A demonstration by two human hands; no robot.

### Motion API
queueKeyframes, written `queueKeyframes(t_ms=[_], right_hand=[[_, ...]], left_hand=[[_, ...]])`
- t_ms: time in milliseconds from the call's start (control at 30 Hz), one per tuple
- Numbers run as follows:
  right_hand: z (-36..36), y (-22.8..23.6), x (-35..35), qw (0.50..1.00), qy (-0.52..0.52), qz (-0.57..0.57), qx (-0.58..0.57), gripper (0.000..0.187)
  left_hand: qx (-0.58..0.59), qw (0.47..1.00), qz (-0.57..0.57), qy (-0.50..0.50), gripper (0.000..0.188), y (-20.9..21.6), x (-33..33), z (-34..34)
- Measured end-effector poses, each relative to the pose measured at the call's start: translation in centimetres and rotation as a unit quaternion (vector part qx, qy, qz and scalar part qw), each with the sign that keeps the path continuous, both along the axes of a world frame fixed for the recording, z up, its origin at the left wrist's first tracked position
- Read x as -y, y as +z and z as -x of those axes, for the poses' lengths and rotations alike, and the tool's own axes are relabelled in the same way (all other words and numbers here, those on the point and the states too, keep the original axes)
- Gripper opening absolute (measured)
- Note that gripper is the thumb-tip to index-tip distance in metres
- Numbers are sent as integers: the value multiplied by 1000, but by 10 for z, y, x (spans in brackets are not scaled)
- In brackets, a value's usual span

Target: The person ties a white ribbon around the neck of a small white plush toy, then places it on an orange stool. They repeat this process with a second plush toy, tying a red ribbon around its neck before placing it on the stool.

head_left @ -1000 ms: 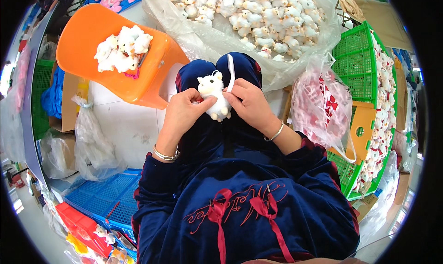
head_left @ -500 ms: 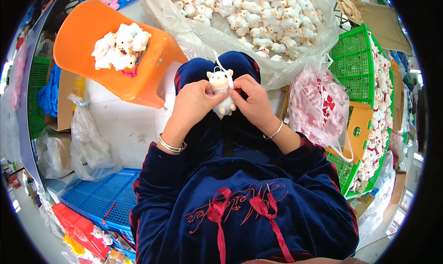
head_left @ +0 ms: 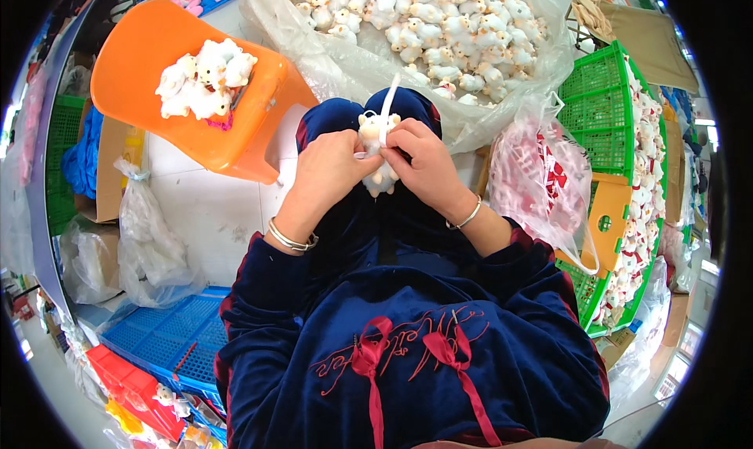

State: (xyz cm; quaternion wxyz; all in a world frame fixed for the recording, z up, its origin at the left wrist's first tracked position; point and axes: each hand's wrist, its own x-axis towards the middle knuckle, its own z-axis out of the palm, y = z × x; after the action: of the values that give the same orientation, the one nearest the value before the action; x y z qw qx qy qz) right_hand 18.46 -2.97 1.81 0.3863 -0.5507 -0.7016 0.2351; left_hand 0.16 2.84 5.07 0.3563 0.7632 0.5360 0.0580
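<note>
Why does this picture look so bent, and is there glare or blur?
In the head view, the green crate looks bowed by fisheye distortion; the head view also shows pale shine on the clear bag beside it; in the head view, the white toy between left hand and right hand looks bright, its fur too small to judge for blur.

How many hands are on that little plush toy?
2 on the plush toy: left hand at its left side, right hand at its right, pinching a white strip.
</note>
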Motion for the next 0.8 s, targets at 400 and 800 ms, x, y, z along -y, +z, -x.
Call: queueKeyframes(t_ms=[400, 800], right_hand=[[-11, -18, 2, 993, 45, -62, -88, 15], [-11, 12, -2, 966, 61, 100, -232, 12]], left_hand=[[372, 881, 288, 48, 20, -18, -9, 11], [450, 886, 111, 5, 12, -39, 14, -12]])
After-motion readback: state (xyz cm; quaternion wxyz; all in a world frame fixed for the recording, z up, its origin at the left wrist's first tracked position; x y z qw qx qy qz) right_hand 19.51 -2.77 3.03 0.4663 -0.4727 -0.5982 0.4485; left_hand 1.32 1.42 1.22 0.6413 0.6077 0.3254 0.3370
